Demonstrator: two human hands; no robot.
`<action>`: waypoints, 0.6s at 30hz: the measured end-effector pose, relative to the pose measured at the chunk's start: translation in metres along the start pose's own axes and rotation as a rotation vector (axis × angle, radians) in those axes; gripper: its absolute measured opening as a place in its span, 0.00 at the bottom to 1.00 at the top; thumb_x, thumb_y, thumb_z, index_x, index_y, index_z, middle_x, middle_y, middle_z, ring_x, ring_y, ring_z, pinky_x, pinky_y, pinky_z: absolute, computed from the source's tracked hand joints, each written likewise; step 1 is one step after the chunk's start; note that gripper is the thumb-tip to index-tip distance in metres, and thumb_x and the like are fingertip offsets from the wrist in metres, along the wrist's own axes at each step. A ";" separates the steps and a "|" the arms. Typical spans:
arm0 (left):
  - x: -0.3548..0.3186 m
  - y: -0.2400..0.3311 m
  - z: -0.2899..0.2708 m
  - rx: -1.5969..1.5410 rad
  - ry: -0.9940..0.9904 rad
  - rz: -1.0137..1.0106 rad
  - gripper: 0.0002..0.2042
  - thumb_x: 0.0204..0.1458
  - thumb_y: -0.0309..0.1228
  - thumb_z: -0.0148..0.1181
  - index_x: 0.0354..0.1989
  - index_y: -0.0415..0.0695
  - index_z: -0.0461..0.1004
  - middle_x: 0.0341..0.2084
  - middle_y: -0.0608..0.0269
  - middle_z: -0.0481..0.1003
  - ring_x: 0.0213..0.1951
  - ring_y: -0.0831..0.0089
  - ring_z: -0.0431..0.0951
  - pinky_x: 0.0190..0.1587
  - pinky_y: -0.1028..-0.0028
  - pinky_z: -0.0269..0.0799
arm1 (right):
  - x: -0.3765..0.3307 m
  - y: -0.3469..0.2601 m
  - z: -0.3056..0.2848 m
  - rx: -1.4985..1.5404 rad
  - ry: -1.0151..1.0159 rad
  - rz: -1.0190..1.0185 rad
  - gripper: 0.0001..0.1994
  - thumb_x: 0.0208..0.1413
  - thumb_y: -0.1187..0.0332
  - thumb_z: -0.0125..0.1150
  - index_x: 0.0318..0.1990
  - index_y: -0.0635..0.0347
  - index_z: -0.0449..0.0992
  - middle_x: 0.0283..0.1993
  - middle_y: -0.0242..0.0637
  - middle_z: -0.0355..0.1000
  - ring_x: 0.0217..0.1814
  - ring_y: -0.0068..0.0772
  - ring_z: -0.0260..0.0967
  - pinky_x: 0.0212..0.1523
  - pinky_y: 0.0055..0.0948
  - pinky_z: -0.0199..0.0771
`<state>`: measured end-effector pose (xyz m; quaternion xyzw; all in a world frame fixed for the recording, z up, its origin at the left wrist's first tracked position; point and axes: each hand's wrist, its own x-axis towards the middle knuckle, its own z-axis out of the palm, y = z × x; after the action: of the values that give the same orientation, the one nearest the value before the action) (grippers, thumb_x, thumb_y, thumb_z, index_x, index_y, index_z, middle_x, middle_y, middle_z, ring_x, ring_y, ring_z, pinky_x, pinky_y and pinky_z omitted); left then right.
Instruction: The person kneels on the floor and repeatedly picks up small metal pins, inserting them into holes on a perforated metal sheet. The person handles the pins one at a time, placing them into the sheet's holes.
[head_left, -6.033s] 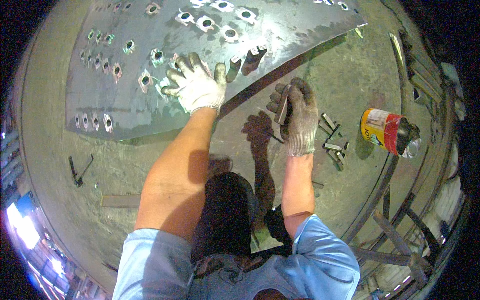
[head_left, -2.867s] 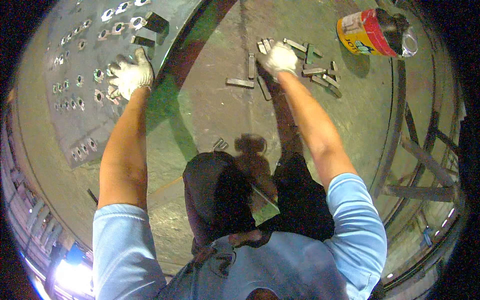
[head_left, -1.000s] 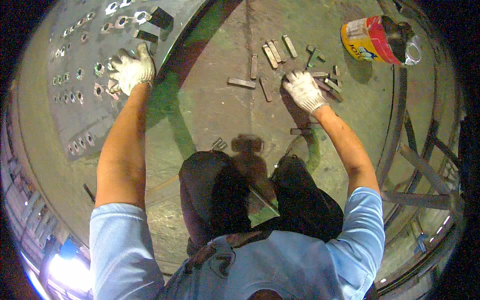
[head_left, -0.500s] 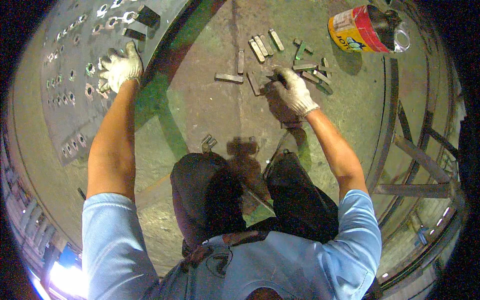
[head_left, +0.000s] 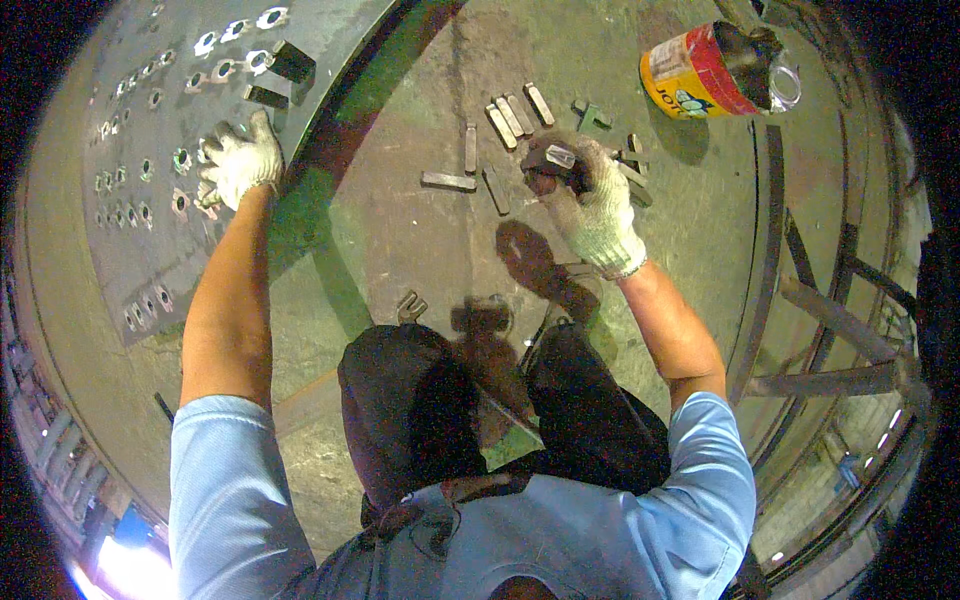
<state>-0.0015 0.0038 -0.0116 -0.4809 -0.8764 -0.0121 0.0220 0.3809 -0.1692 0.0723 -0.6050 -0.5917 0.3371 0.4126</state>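
My left hand (head_left: 243, 160), in a white work glove, rests on a dark steel plate (head_left: 235, 265) with its fingers spread. Beside and beyond it lie two dark metal blocks (head_left: 266, 97) and several rows of small cut metal pieces with holes (head_left: 207, 42). My right hand (head_left: 597, 205), gloved too, is closed around a dark metal piece (head_left: 556, 158) with a bright, angular face, held above the floor. Its exact shape is partly hidden by my fingers. Several short metal bars (head_left: 515, 118) lie on the floor around that hand, some of them covered by it.
A yellow and red can (head_left: 690, 75) stands tilted in view at the far right. A small U-shaped metal piece (head_left: 411, 306) lies by my left knee. Steel frame bars (head_left: 825, 384) stand at the right. The raised plate edge (head_left: 335, 85) runs between my hands.
My right hand has lifted from among the bars, with a dark metal piece now showing in its grip. My left hand stays on the plate. The view has shifted slightly.
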 end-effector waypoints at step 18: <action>0.002 -0.005 0.006 -0.015 0.006 0.008 0.42 0.58 0.68 0.42 0.75 0.55 0.54 0.76 0.53 0.49 0.74 0.39 0.49 0.68 0.28 0.41 | 0.007 0.005 0.014 -0.234 -0.081 0.125 0.21 0.53 0.68 0.70 0.54 0.63 0.76 0.43 0.43 0.79 0.42 0.35 0.80 0.47 0.32 0.79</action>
<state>-0.0068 0.0035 -0.0170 -0.4847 -0.8742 -0.0201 0.0211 0.3710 -0.1606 0.0624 -0.6704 -0.6045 0.3150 0.2930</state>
